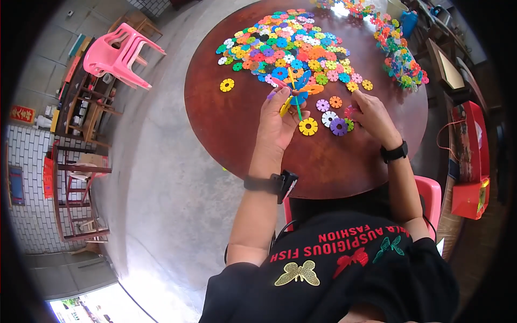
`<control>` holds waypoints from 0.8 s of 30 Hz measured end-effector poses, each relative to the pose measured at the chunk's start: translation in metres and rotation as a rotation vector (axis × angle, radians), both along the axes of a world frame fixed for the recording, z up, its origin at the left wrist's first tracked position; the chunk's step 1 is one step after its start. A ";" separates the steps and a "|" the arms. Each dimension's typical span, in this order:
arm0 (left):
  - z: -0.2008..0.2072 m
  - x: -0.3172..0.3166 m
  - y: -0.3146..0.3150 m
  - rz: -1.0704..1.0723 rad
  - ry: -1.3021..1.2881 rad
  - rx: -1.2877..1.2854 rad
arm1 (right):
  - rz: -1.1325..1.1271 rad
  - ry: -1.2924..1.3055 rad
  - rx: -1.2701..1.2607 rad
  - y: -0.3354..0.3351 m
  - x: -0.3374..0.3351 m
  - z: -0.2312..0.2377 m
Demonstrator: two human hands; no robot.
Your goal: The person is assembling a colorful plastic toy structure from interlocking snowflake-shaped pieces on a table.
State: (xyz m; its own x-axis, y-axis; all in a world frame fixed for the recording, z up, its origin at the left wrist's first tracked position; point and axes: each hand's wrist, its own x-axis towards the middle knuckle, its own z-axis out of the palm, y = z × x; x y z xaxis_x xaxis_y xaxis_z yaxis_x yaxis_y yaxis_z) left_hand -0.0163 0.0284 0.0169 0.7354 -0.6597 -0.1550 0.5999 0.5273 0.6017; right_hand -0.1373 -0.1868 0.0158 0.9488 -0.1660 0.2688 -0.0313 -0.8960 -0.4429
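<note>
My left hand is closed round a small built cluster of interlocking notched plastic discs in blue, yellow, orange, pink and green, held above the round table. My right hand is over the table to the right, fingers curled; what they hold, if anything, is hidden. A magenta disc shows beside its fingers. Between my hands lie several loose discs: a yellow one, a white one, a purple one, an orange one and a lilac one.
A wide pile of loose discs spreads over the far part of the dark red table. Joined discs form a chain along the far right. Pink plastic chairs stand at left; a red box is at right.
</note>
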 end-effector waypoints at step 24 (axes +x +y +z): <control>0.006 -0.027 -0.019 0.057 -0.082 0.093 | 0.072 -0.344 0.111 0.057 -0.001 0.046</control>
State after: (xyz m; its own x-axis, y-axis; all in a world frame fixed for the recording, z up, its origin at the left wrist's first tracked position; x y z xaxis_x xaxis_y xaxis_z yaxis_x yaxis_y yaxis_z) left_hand -0.0432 0.0094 0.0233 0.7841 -0.6018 -0.1515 0.5174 0.4991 0.6951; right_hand -0.1379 -0.1294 0.0616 0.8161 -0.1487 0.5584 0.1975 -0.8363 -0.5114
